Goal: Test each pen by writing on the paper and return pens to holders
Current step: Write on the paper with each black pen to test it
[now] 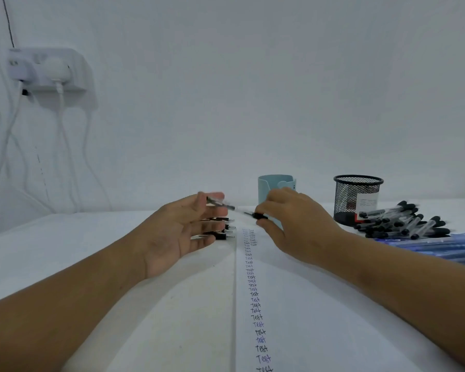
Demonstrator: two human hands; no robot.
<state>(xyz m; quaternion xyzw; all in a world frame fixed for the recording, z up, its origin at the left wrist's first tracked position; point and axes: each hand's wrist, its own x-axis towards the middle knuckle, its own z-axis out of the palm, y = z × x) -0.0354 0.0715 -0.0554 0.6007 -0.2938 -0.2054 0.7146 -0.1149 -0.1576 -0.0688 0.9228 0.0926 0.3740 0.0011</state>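
A clear pen (pixel 227 206) with black ends hangs above the table between my hands. My right hand (pixel 295 224) pinches its black end near the light blue holder (pixel 273 183). The pen's other end lies against the thumb of my left hand (pixel 177 232), whose fingers are straight and spread, palm turned right. The white paper (pixel 293 304) below carries a long column of "Test" words in black and blue ink. A black mesh holder (pixel 357 194) stands to the right, apart from both hands.
Several black-tipped pens (pixel 224 232) lie in a row behind my left fingers. A pile of black-capped pens (pixel 403 221) and several blue pens (pixel 440 245) lie at the right. A wall socket with white cables (pixel 51 73) is at the upper left.
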